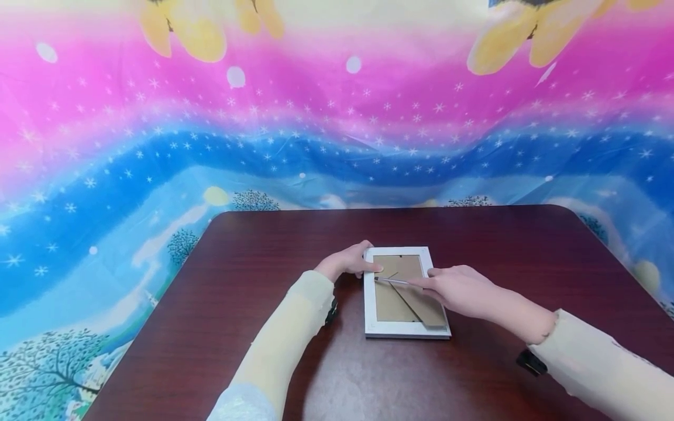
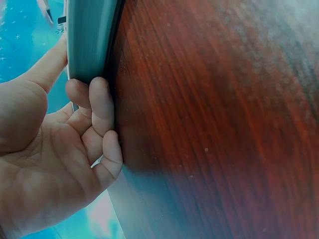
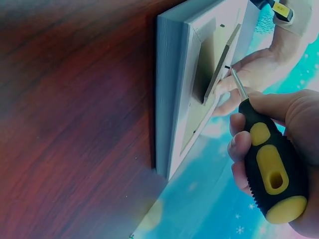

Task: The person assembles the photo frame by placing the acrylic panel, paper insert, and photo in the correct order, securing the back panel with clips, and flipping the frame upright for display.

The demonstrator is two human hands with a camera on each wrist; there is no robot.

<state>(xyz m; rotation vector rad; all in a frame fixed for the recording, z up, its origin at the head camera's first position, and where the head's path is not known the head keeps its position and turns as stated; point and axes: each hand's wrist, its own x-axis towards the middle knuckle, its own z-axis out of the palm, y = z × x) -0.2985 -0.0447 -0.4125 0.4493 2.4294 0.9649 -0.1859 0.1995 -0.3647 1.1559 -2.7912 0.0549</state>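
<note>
A white picture frame (image 1: 371,307) lies face down, its brown backing board (image 1: 388,307) and a partly raised stand leg (image 1: 423,304) showing. My left hand (image 1: 344,261) grips the frame's left side, thumb over the top and fingertips against the outer edge (image 2: 89,45). In my right hand (image 1: 468,291) is a screwdriver (image 3: 271,154) with a black and yellow handle. Its metal shaft (image 1: 394,282) reaches across the backing, the tip near the left inner edge by a small dark tab (image 3: 227,67). Whether the tip touches that tab I cannot tell.
The frame rests on a dark reddish-brown wooden table (image 1: 263,257) with rounded far corners. Behind and beside it hangs a pink and blue printed cloth (image 1: 337,117). Each wrist carries a black strap device (image 1: 532,362).
</note>
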